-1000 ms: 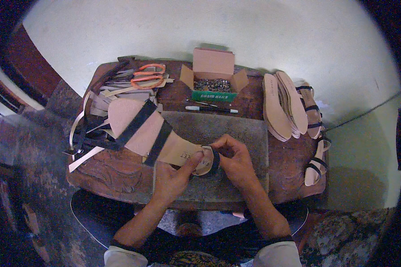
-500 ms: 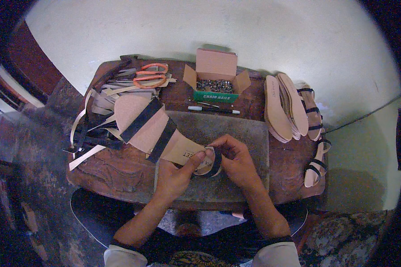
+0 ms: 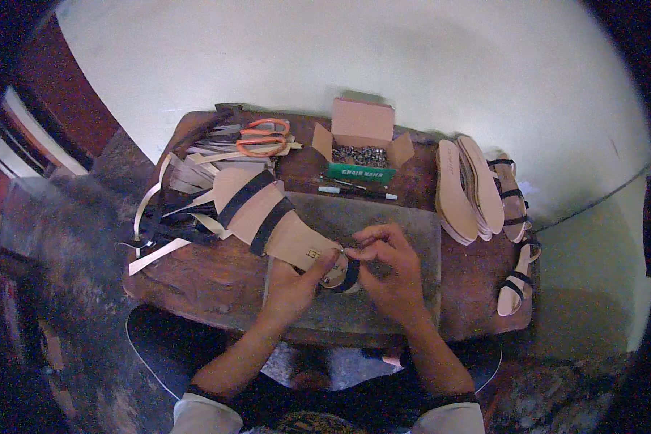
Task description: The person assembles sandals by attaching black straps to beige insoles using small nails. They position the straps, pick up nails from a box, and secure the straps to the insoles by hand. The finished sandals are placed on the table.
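Note:
A tan sandal (image 3: 293, 237) with two black bands across its front lies slantwise over the dark work pad, toe toward the upper left. My left hand (image 3: 295, 289) grips it near the heel, thumb on the insole and fingers underneath. At the heel end curves a black strap (image 3: 351, 275). My right hand (image 3: 389, 267) is closed in a pinch beside the upper end of that strap. Whatever its fingertips hold is too small to make out.
Behind the pad (image 3: 398, 224) stand an open green box of nails (image 3: 358, 172) and a pen (image 3: 358, 192). Orange-handled scissors (image 3: 263, 148) rest on strap strips (image 3: 195, 173) at left. Stacked insoles (image 3: 457, 192) and finished sandals (image 3: 515, 286) lie at right.
The view has shifted, so the table sits slightly lower and to the right. My right fingers have come off the strap's side and pinch together at its upper end; the left hand keeps its grip.

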